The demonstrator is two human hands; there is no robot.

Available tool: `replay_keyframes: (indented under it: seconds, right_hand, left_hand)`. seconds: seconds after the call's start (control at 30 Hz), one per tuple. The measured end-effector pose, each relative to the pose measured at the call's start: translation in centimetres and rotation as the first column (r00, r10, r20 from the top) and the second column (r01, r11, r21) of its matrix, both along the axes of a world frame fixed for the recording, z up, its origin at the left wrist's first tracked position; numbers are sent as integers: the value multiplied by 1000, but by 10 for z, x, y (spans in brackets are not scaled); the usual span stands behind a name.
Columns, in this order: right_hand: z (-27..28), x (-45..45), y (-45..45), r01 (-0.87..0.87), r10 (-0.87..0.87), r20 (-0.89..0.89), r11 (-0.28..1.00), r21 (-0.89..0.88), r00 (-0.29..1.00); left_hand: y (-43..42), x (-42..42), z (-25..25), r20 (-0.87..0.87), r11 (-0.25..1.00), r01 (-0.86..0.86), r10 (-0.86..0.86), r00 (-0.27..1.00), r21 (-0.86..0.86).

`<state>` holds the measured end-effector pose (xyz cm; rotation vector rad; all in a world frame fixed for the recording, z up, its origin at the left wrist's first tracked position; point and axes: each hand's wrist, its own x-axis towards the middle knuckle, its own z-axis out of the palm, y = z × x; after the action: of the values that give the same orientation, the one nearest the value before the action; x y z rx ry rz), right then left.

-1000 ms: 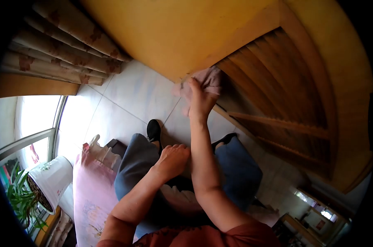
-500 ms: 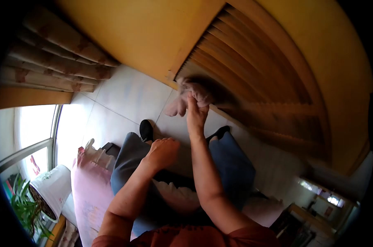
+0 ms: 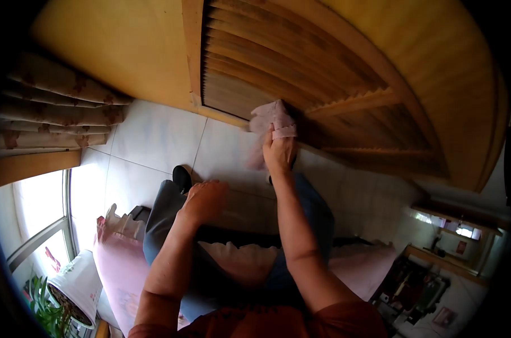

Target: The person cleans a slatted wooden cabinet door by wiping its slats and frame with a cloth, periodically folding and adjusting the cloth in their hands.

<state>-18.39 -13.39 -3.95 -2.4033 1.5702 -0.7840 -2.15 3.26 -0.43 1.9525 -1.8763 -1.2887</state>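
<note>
A pink cloth (image 3: 274,115) is gripped in my right hand (image 3: 279,152), with my thumb and fingers closed round it. Its upper part lies at the lower edge of the louvred wooden door (image 3: 300,62), and a blurred loose end hangs below. My left hand (image 3: 204,200) is above my left knee, apart from the cloth and the door. Its fingers are turned away and smeared by motion, so I cannot tell whether they are curled, and no object shows in it.
Patterned curtains (image 3: 58,104) hang at the left, above a bright window (image 3: 38,188). A white plant pot (image 3: 80,287) stands lower left beside pink fabric (image 3: 117,265) under me. Pale floor tiles (image 3: 154,135) lie below the door. Shelves with objects (image 3: 419,290) are at the lower right.
My view has shifted, so the door and curtains appear further left and higher. The cloth in my right hand has changed shape, its upper part now spread upward. My left hand appears slightly further left.
</note>
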Motion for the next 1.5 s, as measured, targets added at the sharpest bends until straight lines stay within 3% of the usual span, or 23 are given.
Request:
replay_keyframes:
  seconds: [0.07,0.13,0.2,0.27,0.3,0.33,0.43,0.5,0.6,0.67,0.77,0.87,0.93,1.0,1.03,1.07,1.13,1.17,1.2,1.27,1.3,1.37,1.5]
  right_hand:
    - [-2,-13,-8,-67,61,-110,996,-59,992]
    - [12,-14,-8,143,-148,-92,988,-56,985]
    - [17,-20,-10,143,-154,-67,979,-141,986]
    - [21,-17,-4,155,-145,-114,984,83,983]
    - [20,-9,-8,155,-155,-185,988,-17,970]
    - [24,0,-10,120,-106,-151,989,88,983]
    - [17,28,-13,148,-176,-131,969,-199,976]
    - [17,33,-7,286,-279,-70,949,133,958]
    - [4,18,7,340,-340,-3,940,34,940]
    - [34,18,23,145,-204,273,965,221,940]
    - [-21,0,28,83,-221,629,967,241,745]
    - [-11,-3,16,104,-120,363,993,62,924]
    - [-28,2,0,92,-67,391,995,-47,918]
    - [-37,9,-7,73,-105,703,995,75,703]
    - [-39,15,-14,-50,-125,926,987,153,357]
    - [-40,15,-14,-55,-126,926,986,155,356]
    - [-1,22,-10,-190,-388,886,918,348,-253]
    - [-40,-10,-18,-669,-387,773,740,-66,-503]
    - [8,5,-9,-718,-460,722,692,-73,-517]
    - [-22,3,-19,-714,-612,373,637,-290,-697]
    - [-18,12,-18,-717,-616,371,635,-289,-695]
    - [-3,38,-13,-592,-559,592,789,164,-581]
    - [-35,59,-26,-543,-540,594,816,198,-596]
  left_hand:
    - [-2,2,-1,-3,998,4,-3,1000,66]
    - [-1,-2,-8,-25,999,15,-14,1000,45]
    - [-2,-5,-10,-48,999,36,-35,998,25]
    - [-4,-9,-10,-52,994,104,-102,993,36]
    - [-4,-10,-11,-52,993,108,-106,993,36]
    - [-4,-11,-13,-46,993,111,-109,993,43]
    - [-2,-9,-8,-36,994,100,-98,994,45]
    - [-2,-7,1,-43,996,83,-81,996,33]
    - [-5,-3,7,-7,995,54,-53,999,88]
    - [-1,-3,0,-49,998,30,-27,998,51]
    - [5,-2,-19,-68,998,54,-56,996,-21]
    - [7,-2,-1,-49,995,40,-45,998,-96]
    - [8,-2,-7,-50,995,3,-8,999,-96]
    - [8,-1,-9,-56,995,-35,29,998,-92]
    - [7,-1,-9,-56,995,-31,25,998,-98]
    - [7,0,-8,-56,994,-27,21,998,-102]
    - [6,2,-2,-56,996,-27,22,998,-84]
    - [7,4,-1,-58,997,-21,17,998,-69]
    - [8,6,-3,-57,998,-23,19,998,-63]
    - [11,8,-7,-34,1000,1,0,999,31]
    - [12,10,-9,-33,999,-4,5,999,33]
    - [18,13,-13,-55,1000,-4,3,998,-18]
    - [17,12,-7,-60,1000,-2,2,998,-13]
